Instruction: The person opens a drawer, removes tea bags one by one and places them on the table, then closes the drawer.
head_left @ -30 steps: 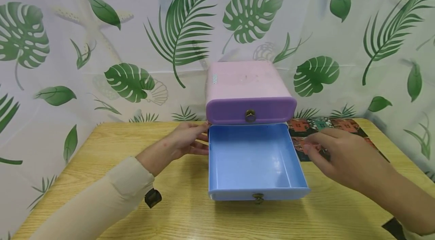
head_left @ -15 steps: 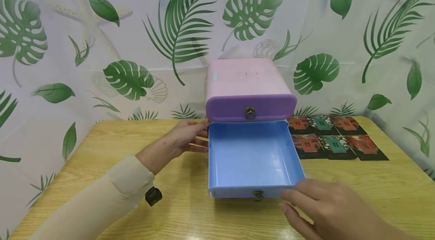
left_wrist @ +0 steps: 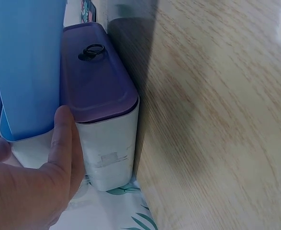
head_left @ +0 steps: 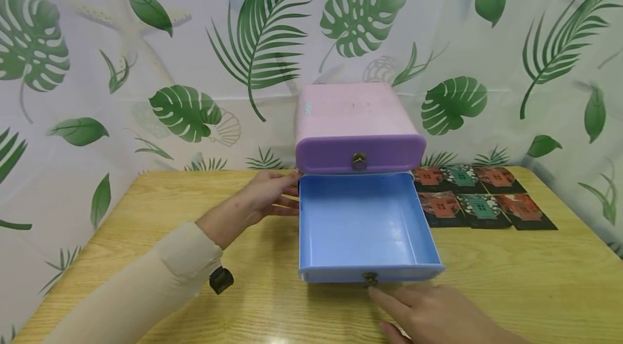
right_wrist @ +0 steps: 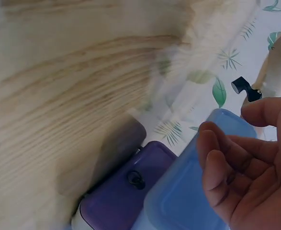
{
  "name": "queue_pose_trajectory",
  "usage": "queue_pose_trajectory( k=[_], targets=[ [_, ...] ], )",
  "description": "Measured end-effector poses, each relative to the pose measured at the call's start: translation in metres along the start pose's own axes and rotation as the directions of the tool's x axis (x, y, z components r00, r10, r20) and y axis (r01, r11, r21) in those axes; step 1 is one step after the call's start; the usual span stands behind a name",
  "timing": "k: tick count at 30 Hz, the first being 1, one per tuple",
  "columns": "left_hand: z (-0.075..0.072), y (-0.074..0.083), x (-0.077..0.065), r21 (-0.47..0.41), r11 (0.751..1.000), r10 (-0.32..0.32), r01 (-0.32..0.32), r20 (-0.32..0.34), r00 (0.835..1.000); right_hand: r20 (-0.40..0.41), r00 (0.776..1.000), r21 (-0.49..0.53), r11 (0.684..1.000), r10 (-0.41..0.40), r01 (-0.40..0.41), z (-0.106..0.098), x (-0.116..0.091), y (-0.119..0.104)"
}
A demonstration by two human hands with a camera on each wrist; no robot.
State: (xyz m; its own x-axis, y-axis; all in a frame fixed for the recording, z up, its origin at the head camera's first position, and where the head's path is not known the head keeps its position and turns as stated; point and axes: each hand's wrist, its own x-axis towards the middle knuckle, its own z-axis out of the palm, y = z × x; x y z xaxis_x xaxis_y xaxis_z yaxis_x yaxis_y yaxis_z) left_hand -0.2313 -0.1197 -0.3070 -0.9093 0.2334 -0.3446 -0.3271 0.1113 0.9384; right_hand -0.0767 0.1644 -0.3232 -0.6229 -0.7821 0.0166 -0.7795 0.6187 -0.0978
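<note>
A stacked drawer cabinet (head_left: 352, 108) with a pink top stands at the table's middle. Its blue drawer (head_left: 355, 225) is pulled far out with nothing inside. Above it the top purple drawer (head_left: 321, 154) is closed; another purple drawer (left_wrist: 95, 76) sits closed below, in the left wrist view. My left hand (head_left: 267, 195) rests against the cabinet's left side with fingers extended. Just below the blue drawer's front, my right hand (head_left: 433, 314) has its index fingertip at the brass ring pull (head_left: 370, 279). In the right wrist view its fingers (right_wrist: 214, 170) are loosely bent around nothing.
Several dark cards (head_left: 440, 207) with red and green house pictures lie in two rows right of the cabinet. A leaf-patterned cloth (head_left: 194, 63) hangs behind the wooden table (head_left: 165, 209).
My right hand has left the cards, coming nearer and leftward past the drawer's front corner to its ring pull. The left hand stays against the cabinet, and the blue drawer remains out.
</note>
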Motion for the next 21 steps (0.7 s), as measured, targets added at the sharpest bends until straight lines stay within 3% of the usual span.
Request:
queue_pose_trajectory(
  k=[5,8,12,15,21],
  targets=[
    [-0.001,0.0,0.0,-0.014,1.0,0.005,-0.005,0.0,1.0,0.058,0.998,0.011,1.0,0.007,-0.008,0.002,0.006,0.001],
    [-0.001,0.0,0.0,-0.016,1.0,0.008,-0.008,0.014,1.0,0.033,0.999,0.005,1.0,-0.01,0.01,0.004,0.008,0.001],
    [0.0,0.002,0.001,-0.023,1.0,0.004,-0.004,0.016,1.0,-0.127,0.99,-0.035,0.997,-0.067,0.063,0.008,0.008,0.002],
    [0.001,0.003,0.001,-0.035,0.999,-0.002,0.002,0.01,1.0,-0.185,0.98,-0.023,0.998,-0.07,0.066,0.009,0.009,0.003],
    [0.001,0.002,0.001,-0.038,0.999,0.009,-0.009,-0.012,1.0,-0.103,0.995,0.109,0.994,0.011,0.0,0.006,0.015,0.005]
  ],
)
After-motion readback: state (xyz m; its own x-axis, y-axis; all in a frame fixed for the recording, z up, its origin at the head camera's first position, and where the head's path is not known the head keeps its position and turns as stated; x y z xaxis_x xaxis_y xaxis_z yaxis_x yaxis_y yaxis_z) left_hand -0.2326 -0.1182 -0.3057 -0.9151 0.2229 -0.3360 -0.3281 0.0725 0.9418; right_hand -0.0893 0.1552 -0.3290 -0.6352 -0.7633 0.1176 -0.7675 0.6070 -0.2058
